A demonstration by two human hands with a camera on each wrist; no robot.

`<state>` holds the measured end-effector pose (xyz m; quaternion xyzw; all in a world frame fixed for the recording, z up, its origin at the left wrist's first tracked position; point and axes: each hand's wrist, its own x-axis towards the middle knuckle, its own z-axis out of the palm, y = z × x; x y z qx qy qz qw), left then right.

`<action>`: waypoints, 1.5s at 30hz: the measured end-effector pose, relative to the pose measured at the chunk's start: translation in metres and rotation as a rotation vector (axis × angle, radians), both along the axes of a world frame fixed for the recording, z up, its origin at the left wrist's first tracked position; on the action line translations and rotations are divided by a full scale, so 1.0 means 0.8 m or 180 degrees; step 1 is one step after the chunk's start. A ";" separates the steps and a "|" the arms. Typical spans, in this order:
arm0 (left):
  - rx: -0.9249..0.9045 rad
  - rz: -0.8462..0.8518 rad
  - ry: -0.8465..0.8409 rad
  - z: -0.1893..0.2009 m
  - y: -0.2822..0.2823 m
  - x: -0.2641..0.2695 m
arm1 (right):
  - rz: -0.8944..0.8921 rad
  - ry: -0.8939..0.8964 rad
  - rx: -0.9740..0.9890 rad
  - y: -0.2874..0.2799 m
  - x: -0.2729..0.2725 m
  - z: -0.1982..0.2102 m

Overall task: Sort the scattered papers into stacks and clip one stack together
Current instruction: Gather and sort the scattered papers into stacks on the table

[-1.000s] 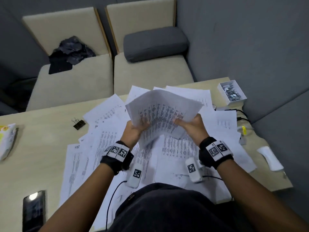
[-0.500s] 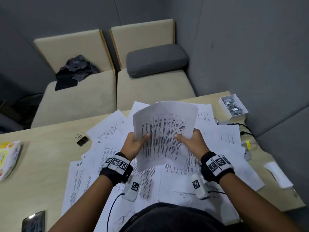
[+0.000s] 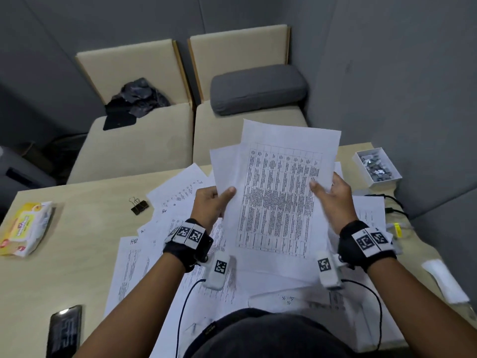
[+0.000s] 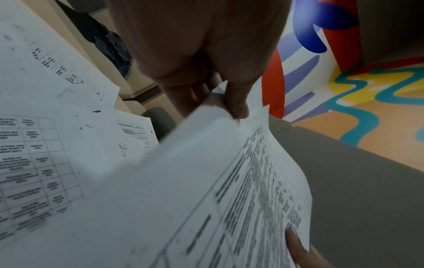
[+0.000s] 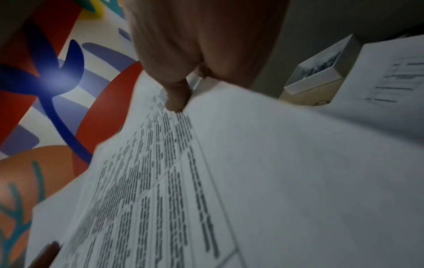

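On the left hand (image 3: pixel 209 206) the fingers (image 3: pixel 228 193) are pinching the sheets (image 3: pixel 278 202) by their left edge, and the right hand (image 3: pixel 335 200) is pinching the right edge. A second ago they were sagging low and curled. Now they're being held up flat over the papers (image 3: pixel 180 192) in the middle of the counter (image 3: pixel 77 241), one sheet poking out behind, so I'd say a stack is getting squared. The clip (image 3: pixel 139 205) is sitting untouched near the far edge. One loose sheet (image 3: pixel 131 267) is showing a handwritten "HR"; the printed grids are too blurry to read.

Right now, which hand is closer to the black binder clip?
Left. The left hand grips the sheets just right of the clip; the right hand holds their far edge, farther right.
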<state>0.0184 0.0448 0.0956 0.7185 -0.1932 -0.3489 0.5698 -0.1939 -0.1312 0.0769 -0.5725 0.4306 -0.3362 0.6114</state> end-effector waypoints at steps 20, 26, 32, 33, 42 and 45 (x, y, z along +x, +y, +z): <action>-0.0084 0.0130 0.0257 -0.013 -0.009 -0.016 | 0.0180 0.0136 0.1122 0.011 -0.039 -0.051; -0.0236 0.0122 0.0044 -0.003 -0.014 -0.026 | -0.0041 -0.0023 0.1096 0.014 -0.022 -0.061; 0.0183 0.0012 0.0046 -0.003 -0.012 -0.018 | -0.0052 -0.0134 0.0941 0.010 -0.023 -0.043; -0.0001 -0.0117 0.0316 -0.007 -0.009 -0.017 | 0.0030 -0.0102 0.0952 0.012 -0.022 -0.039; 0.0014 -0.0726 0.0165 -0.001 -0.014 -0.031 | 0.0754 0.0291 0.0452 0.019 0.001 -0.005; -0.0206 -0.0436 -0.0016 0.023 -0.021 -0.026 | 0.0808 0.0106 0.0307 0.019 0.009 0.030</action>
